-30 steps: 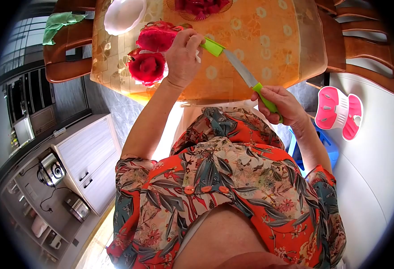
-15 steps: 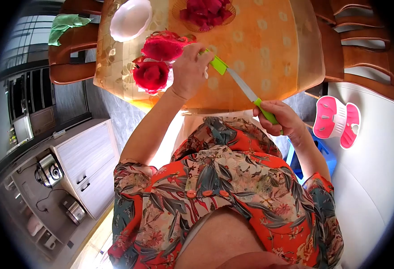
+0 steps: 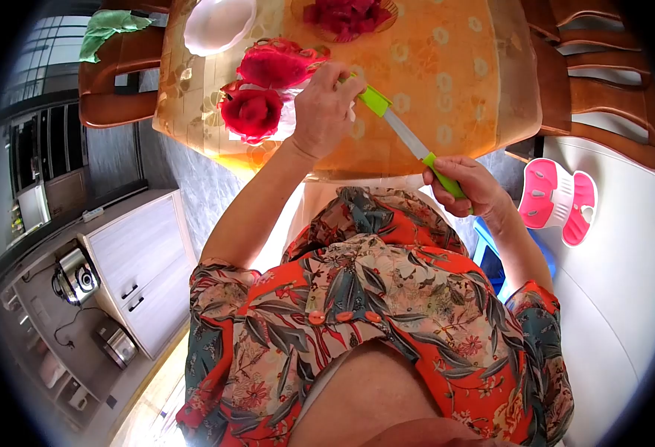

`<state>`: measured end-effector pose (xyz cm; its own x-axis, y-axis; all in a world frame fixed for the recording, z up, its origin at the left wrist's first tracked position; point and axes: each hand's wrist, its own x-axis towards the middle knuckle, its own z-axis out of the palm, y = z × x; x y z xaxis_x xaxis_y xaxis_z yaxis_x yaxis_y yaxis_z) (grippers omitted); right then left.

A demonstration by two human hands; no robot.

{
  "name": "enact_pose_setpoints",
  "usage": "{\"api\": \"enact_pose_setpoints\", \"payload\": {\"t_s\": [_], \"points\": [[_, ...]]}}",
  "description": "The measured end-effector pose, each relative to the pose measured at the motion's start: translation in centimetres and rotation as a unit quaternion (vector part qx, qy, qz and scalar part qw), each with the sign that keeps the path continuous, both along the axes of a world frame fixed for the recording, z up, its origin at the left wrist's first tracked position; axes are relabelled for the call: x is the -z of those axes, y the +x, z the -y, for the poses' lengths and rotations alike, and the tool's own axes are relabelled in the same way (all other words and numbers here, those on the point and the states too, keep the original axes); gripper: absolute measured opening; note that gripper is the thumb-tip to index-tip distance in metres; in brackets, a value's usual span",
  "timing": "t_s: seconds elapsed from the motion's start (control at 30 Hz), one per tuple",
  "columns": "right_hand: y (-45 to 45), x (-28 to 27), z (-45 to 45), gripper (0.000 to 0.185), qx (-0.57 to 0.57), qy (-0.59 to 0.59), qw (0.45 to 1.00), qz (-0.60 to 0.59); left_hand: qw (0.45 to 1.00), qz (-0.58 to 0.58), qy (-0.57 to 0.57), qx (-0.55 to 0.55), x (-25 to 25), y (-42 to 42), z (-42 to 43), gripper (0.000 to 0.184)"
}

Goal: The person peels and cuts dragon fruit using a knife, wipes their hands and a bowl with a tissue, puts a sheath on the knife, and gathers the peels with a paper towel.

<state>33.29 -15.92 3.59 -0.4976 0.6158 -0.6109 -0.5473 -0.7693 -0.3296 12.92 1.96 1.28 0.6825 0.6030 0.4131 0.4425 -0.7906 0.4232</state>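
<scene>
My right hand (image 3: 470, 185) is closed around the green handle of a small knife (image 3: 408, 136), whose blade points up and left. My left hand (image 3: 327, 108) grips a bright green sheath (image 3: 374, 100), and the blade's tip end is inside it, with the rest of the blade bare. Just left of that hand, red dragon fruit peel (image 3: 251, 113) lies cupped on the table. Behind it rests another red dragon fruit piece (image 3: 277, 62), its inside facing up. Both hands are above the table's near edge.
A glass bowl (image 3: 392, 22) of cut red fruit and a white bowl (image 3: 220, 27) stand on the patterned tablecloth (image 3: 446, 97). Wooden chairs (image 3: 616, 104) flank the table. A pink and white stool (image 3: 558, 200) and a blue stool (image 3: 539, 249) are at the right.
The sheath and knife have come closer together, so less of the blade is bare. The view has shifted slightly. The fruit and bowls keep their places on the table.
</scene>
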Motion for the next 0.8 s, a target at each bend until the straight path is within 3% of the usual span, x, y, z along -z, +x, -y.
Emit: {"api": "enact_pose_setpoints", "payload": {"t_s": [0.03, 0.2, 0.33, 0.43, 0.63, 0.7, 0.77, 0.8], "points": [[-0.1, 0.0, 0.0, 0.032, 0.0, -0.001, 1.0, 0.007, 1.0, 0.009, 0.003, -0.001, 0.1, 0.1, 0.1, 0.028], [-0.8, 0.0, -1.2, 0.031, -0.002, -0.019, 0.999, 0.038, 0.978, 0.076, -0.194, 0.0, 5.0, 0.5, 1.8, 0.027], [-1.5, 0.6, -2.3, 0.031, -0.01, -0.013, 0.999, 0.052, 0.989, 0.093, -0.116, 0.029, 3.2, 0.9, 4.0, 0.028], [-1.4, 0.7, -2.9, 0.03, -0.011, -0.031, 0.995, 0.092, 0.976, 0.074, -0.204, 0.024, 3.5, 0.2, 3.7, 0.022], [1.7, 2.6, -3.6, 0.034, -0.026, 0.066, 0.949, 0.307, 0.985, 0.081, -0.147, -0.037, -0.8, -5.0, 2.4, 0.013], [3.3, 4.5, -4.0, 0.035, -0.067, 0.093, 0.919, 0.377, 0.953, 0.187, -0.198, -0.133, -2.0, -8.5, 1.3, 0.01], [3.8, 5.5, -4.1, 0.035, -0.081, 0.105, 0.865, 0.484, 0.834, 0.324, -0.376, -0.239, -4.8, -11.1, 1.8, 0.009], [4.6, 5.0, -4.4, 0.033, -0.155, 0.1, 0.813, 0.552, 0.816, 0.318, -0.388, -0.287, -5.0, -12.4, 1.6, 0.011]]}}
